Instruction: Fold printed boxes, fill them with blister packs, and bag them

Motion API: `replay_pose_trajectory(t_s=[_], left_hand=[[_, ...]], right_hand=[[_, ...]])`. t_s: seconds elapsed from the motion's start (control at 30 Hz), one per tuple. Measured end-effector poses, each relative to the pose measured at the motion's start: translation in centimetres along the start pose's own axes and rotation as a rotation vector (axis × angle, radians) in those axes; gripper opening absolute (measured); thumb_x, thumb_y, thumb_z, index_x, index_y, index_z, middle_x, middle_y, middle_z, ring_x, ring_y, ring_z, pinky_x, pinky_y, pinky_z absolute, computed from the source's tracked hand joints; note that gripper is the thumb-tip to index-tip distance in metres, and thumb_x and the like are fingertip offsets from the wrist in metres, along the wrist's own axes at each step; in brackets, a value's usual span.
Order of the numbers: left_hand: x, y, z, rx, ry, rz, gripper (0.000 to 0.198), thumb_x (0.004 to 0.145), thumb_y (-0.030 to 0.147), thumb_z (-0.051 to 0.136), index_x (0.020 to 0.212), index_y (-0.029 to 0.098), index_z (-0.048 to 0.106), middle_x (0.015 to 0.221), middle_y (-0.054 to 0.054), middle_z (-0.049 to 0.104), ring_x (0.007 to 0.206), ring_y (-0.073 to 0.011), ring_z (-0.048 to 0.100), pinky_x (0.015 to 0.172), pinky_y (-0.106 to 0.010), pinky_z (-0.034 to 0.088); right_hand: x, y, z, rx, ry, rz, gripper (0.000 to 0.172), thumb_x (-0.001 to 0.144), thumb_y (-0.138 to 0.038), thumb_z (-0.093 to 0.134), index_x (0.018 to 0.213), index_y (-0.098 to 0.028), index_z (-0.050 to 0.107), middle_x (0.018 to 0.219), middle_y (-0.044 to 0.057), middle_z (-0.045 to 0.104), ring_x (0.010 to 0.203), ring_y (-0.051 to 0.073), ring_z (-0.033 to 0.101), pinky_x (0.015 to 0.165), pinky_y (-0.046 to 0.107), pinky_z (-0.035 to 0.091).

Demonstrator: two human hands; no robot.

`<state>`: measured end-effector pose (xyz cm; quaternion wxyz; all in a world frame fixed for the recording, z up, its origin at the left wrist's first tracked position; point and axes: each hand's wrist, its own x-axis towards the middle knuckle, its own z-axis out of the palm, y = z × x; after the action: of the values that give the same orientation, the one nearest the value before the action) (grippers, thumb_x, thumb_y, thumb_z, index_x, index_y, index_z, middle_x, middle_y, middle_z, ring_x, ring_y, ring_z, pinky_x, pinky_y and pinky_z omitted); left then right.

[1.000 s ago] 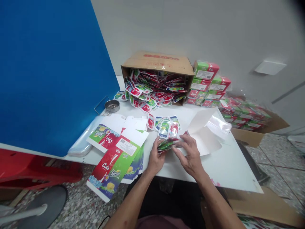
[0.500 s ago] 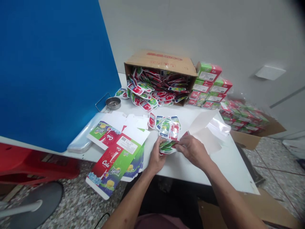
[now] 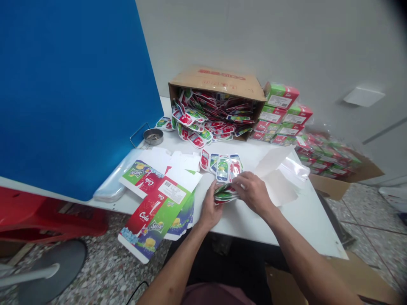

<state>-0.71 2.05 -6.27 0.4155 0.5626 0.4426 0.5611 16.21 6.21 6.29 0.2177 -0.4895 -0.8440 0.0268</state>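
My left hand (image 3: 210, 208) and my right hand (image 3: 252, 192) are both closed on a small stack of red and green printed packets (image 3: 224, 195) just above the white table (image 3: 305, 220). The left hand pinches the stack's left end and the right hand covers its right side from above. Right behind the stack, several more packets (image 3: 222, 164) lie fanned out on the table. Flat unfolded Cola and Sprite cartons (image 3: 157, 203) lie to the left of my left hand and hang over the table's front edge.
A cardboard box (image 3: 219, 80) on its side spills packets at the back. Stacked green and red boxes (image 3: 280, 114) stand to its right. Clear plastic and white paper (image 3: 280, 173) lie right of my hands. A blue panel (image 3: 73, 93) rises at the left, with a small metal dish (image 3: 153, 136).
My right hand has slid left over the top of the packet stack, and both hands with the stack have shifted slightly away from me.
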Motion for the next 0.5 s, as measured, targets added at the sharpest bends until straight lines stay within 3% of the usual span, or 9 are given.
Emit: replay_pose_trajectory(t_s=[0.13, 0.23, 0.37, 0.5], left_hand=[[0.3, 0.3, 0.0, 0.019, 0.038, -0.051, 0.056, 0.094, 0.031, 0.064, 0.147, 0.024, 0.045, 0.14, -0.012, 0.059, 0.128, -0.0273, 0.059, 0.109, -0.043, 0.048], [0.6, 0.4, 0.0, 0.036, 0.062, -0.046, 0.041, 0.095, 0.032, 0.062, 0.135, 0.023, 0.058, 0.132, -0.011, 0.064, 0.122, -0.026, 0.063, 0.106, -0.041, 0.049], [0.7, 0.4, -0.1, 0.078, 0.059, -0.024, 0.039, 0.094, 0.03, 0.064, 0.132, 0.024, 0.06, 0.126, -0.01, 0.067, 0.118, -0.0251, 0.064, 0.104, -0.039, 0.05], [0.5, 0.2, -0.1, 0.104, 0.059, -0.03, 0.041, 0.094, 0.028, 0.063, 0.134, 0.023, 0.057, 0.13, -0.011, 0.065, 0.122, -0.0255, 0.062, 0.106, -0.041, 0.049]], right_hand=[[-0.3, 0.9, 0.2, 0.124, 0.159, -0.048, 0.018, 0.098, -0.029, 0.061, 0.094, -0.026, 0.078, 0.105, 0.006, 0.075, 0.095, 0.021, 0.07, 0.082, 0.031, 0.052], [-0.3, 1.2, -0.3, 0.305, 0.244, 0.05, 0.017, 0.098, -0.031, 0.06, 0.097, -0.026, 0.077, 0.104, 0.006, 0.075, 0.094, 0.021, 0.071, 0.086, 0.032, 0.054], [-0.2, 1.2, -0.9, 0.469, 0.209, 0.232, 0.019, 0.093, -0.039, 0.065, 0.088, -0.023, 0.074, 0.086, 0.004, 0.075, 0.074, 0.02, 0.07, 0.072, 0.031, 0.055], [-0.7, 0.9, -1.2, 0.36, 0.229, 0.272, 0.025, 0.09, -0.044, 0.068, 0.08, -0.022, 0.073, 0.081, 0.005, 0.072, 0.073, 0.02, 0.066, 0.071, 0.032, 0.052]])
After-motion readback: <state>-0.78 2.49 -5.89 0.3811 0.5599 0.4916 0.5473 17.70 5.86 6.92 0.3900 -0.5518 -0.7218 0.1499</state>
